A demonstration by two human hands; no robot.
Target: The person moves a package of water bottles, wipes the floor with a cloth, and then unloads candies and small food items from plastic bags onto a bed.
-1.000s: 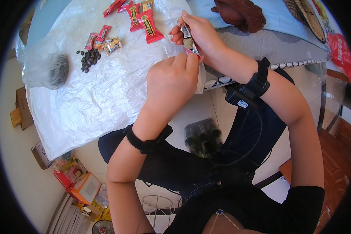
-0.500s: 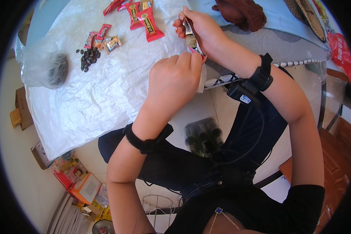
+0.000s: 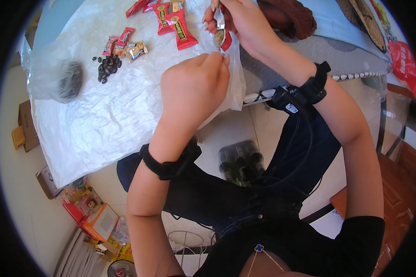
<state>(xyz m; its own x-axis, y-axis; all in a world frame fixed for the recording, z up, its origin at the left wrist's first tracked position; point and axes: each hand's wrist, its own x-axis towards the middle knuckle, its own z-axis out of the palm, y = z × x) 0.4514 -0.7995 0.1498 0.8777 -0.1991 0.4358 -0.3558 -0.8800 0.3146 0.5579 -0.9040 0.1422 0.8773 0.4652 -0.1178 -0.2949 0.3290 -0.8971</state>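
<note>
Between my hands is a torn red packet (image 3: 226,41), its silver inside showing. A greyish-brown lump (image 3: 218,39) sits in the opening. My left hand (image 3: 193,85) is closed, its fingertips pinching the packet's near end. My right hand (image 3: 246,27) grips the far end, fingers curled round it. Left of the packet lie several sealed red packets (image 3: 182,32) on a white plastic sheet (image 3: 106,124). Farther left are small wrapped sweets (image 3: 137,51) beside a pile of dark, glossy bean-like pieces (image 3: 107,67).
A clear plastic bag with dark contents (image 3: 70,82) stands at the sheet's left edge. Brown cloth (image 3: 293,18) lies beyond my right hand. A red bag (image 3: 404,64) is at far right. Below the table edge stands a container of green bottles (image 3: 241,161).
Both hands have moved slightly farther away, the left one also leftward. The packet's mouth is spread wider, with more silver lining and more of the lump showing.
</note>
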